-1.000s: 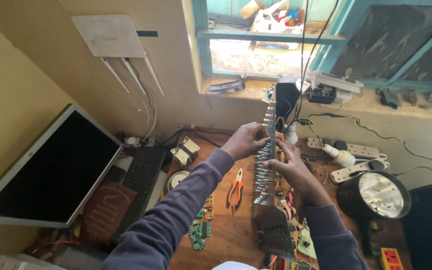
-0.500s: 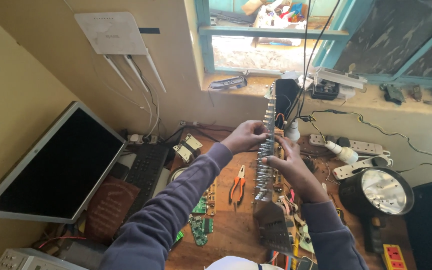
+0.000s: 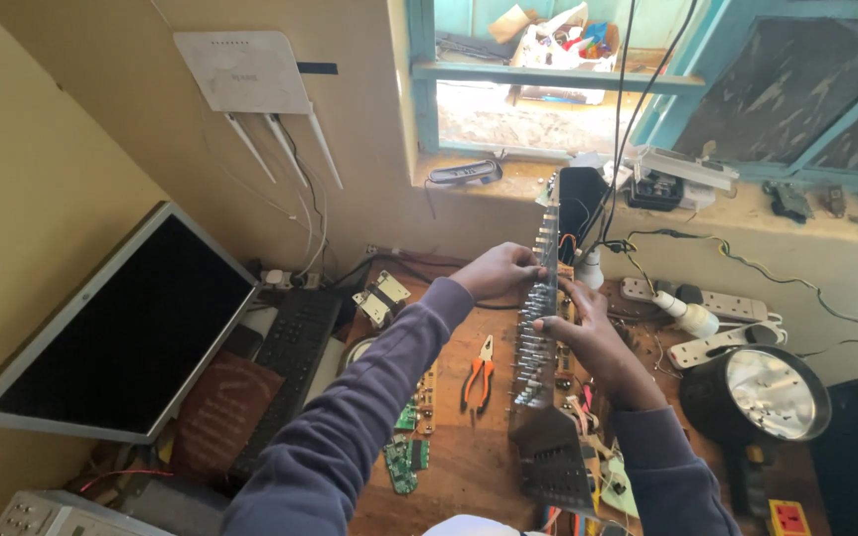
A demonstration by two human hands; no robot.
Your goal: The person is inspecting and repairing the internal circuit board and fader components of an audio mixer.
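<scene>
A long circuit board [image 3: 540,328], studded with rows of small components, is held edge-on above the middle of the wooden worktop [image 3: 469,467], its far end reaching up toward the window sill [image 3: 508,184] at the worktop's back edge. The left hand [image 3: 494,270] grips the board's upper part, fingers closed around its edge, while the right hand [image 3: 588,333] holds it lower down from the other side, fingers pressed against the component rows. Under the board, orange-handled pliers [image 3: 477,372] lie on the worktop, with small green circuit boards [image 3: 404,462] nearer the front edge. A black keyboard [image 3: 285,372] and a dark monitor [image 3: 121,328] stand toward the left edge. Toward the right edge are a white power strip [image 3: 707,303] and a round lamp [image 3: 767,392].
</scene>
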